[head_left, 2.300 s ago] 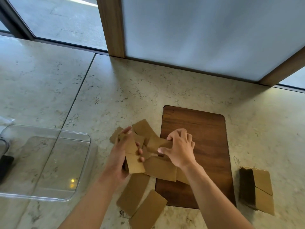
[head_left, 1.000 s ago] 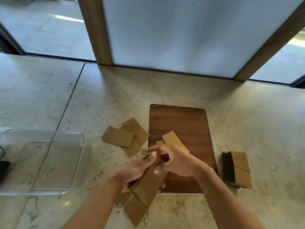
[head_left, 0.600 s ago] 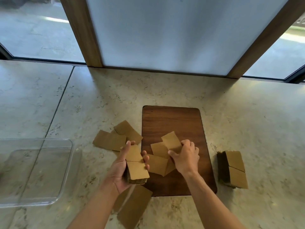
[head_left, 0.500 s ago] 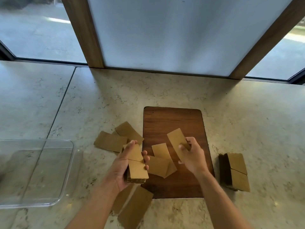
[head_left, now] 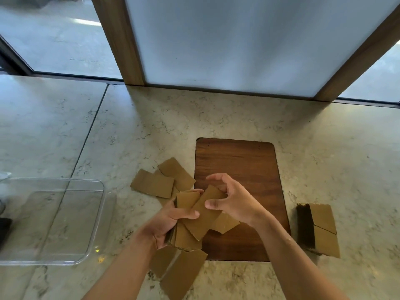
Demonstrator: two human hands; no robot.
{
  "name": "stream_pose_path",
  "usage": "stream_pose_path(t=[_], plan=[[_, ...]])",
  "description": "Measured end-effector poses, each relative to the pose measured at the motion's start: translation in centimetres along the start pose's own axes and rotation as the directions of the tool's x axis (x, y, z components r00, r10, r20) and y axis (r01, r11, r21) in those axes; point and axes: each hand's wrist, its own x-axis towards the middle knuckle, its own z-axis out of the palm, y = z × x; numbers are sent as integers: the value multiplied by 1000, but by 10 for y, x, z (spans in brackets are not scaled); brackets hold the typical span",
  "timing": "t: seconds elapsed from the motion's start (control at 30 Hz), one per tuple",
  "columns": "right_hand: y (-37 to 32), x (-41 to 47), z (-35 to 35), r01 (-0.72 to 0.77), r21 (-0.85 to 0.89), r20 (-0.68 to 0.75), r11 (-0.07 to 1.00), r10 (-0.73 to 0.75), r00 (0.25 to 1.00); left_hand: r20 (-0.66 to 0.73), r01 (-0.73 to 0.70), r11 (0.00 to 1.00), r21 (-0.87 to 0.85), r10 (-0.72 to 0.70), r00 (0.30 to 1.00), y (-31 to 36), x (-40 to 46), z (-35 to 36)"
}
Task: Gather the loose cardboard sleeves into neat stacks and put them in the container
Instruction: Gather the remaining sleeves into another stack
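Observation:
My left hand (head_left: pixel 171 219) grips a small stack of brown cardboard sleeves (head_left: pixel 184 234), thumb across the top. A single sleeve (head_left: pixel 205 213) lies slanted on that stack, and my right hand (head_left: pixel 233 200) holds its upper end with curled fingers. More loose sleeves lie flat on the counter: a few at the upper left (head_left: pixel 155 184), two near the front edge (head_left: pixel 179 271), one on the board under my hands (head_left: pixel 225 224). The clear plastic container (head_left: pixel 91 224) stands at the left with nothing in it.
A dark wooden board (head_left: pixel 238 163) lies in the middle of the marble counter (head_left: pixel 324 152). A squared stack of sleeves (head_left: pixel 322 228) sits to the board's right. A frosted panel with wooden posts rises behind.
My right hand lifted one sleeve off the board and brought it left onto the stack in my left hand. The stack has grown since the earliest frame.

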Motion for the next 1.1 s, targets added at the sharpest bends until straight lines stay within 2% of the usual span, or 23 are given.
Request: stream_pose_path(t=[0.1, 0.17, 0.27, 0.43, 0.5, 0.57, 0.63, 0.67, 0.73, 0.8, 0.83, 0.87, 0.93, 1.0, 1.1], plan=[[6, -2, 14, -38, 282, -45, 959, 53, 998, -55, -129, 991, -42, 127, 990, -6, -2, 0], [10, -5, 21, -44, 380, -13, 924, 53, 998, -100, -194, 979, -62, 188, 977, -10, -4, 5], [11, -8, 32, -61, 423, 19, 904, 59, 998, -176, -226, 970, -90, 208, 962, -14, -9, 9], [8, -10, 35, -34, 452, -27, 891, 52, 998, -215, -203, 963, -178, 163, 963, -15, -18, 11], [6, -12, 38, -3, 379, -6, 925, 6, 1000, -192, -160, 961, -227, 117, 974, -14, -20, 11], [3, -14, 53, 77, 138, 4, 987, -78, 997, -167, -131, 968, -212, 96, 981, -15, -23, 12], [7, -15, 70, 218, -135, -29, 967, -224, 974, -175, -120, 979, -165, 90, 980, -19, -23, 12], [9, -15, 74, 256, -184, -79, 949, -274, 959, -176, -124, 977, -172, 94, 980, -20, -23, 11], [16, -19, 76, 266, -115, -320, 957, -289, 902, -177, -144, 952, -271, 98, 979, -23, -23, 6], [27, -26, 82, 296, -73, -555, 952, -285, 781, -161, -151, 863, -482, 82, 984, -26, -25, 4], [31, -30, 92, 316, -87, -587, 945, -305, 750, -142, -134, 801, -583, 62, 988, -28, -25, 7], [33, -32, 104, 338, -91, -568, 937, -328, 755, -138, -125, 761, -637, 47, 989, -32, -23, 12], [34, -31, 129, 355, -78, -535, 932, -340, 774, -173, -136, 762, -633, 32, 984, -43, -18, 23], [31, -23, 141, 357, -58, -611, 932, -316, 726, -224, -158, 777, -610, 21, 974, -45, -15, 28], [34, -16, 127, 306, -57, -644, 950, -269, 716, -271, -213, 706, -675, 31, 962, -32, -15, 17]])
